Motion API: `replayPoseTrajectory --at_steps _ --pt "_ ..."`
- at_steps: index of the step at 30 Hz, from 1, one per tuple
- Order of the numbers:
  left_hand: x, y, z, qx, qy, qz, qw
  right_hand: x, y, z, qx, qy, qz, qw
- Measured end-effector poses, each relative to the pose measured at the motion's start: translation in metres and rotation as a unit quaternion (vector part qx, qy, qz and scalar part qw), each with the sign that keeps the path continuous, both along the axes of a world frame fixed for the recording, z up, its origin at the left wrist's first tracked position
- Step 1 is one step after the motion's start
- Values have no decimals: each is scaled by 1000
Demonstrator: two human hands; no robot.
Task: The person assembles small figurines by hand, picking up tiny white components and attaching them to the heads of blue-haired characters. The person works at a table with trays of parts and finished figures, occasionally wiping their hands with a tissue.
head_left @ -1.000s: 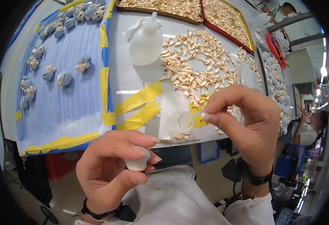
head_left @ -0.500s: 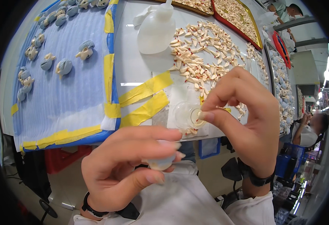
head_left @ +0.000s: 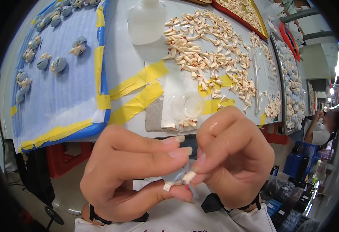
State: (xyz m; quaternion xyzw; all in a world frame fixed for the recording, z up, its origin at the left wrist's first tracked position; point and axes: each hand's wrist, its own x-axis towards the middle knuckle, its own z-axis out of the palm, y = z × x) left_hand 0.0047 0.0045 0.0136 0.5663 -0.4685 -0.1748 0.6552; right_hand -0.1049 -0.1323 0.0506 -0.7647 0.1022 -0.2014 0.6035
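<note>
My left hand (head_left: pixel 129 164) is closed around a small pale-blue and cream figurine head (head_left: pixel 174 177), held low between thumb and fingers. Against its right side, my right hand (head_left: pixel 237 156) pinches a small cream piece with a red tip (head_left: pixel 189 177). The two hands meet in front of my shirt, at the table's near edge. Fingers cover much of the head, and whether the cream piece is attached to it I cannot tell. Just beyond my hands stands a small clear cup (head_left: pixel 186 106).
Many red-tipped cream pieces (head_left: pixel 200 50) lie spread behind the cup. At left is a blue tray (head_left: pixel 76 136) lined with cloth, holding several figurine heads. A translucent bottle (head_left: pixel 146 25) stands at the back. Another tray (head_left: pixel 276 58) of heads and a person (head_left: pixel 320 133) are at right.
My right hand has moved from the cup's rim down and left to the figurine head, and the cream piece now shows there. My left hand has stayed closed on the head, which has turned.
</note>
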Motion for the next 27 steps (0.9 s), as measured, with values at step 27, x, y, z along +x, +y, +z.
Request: replayPoseTrajectory --at_steps 27 --pt "22 6 0 51 -132 52 989 35 -111 -2 -389 226 2 893"
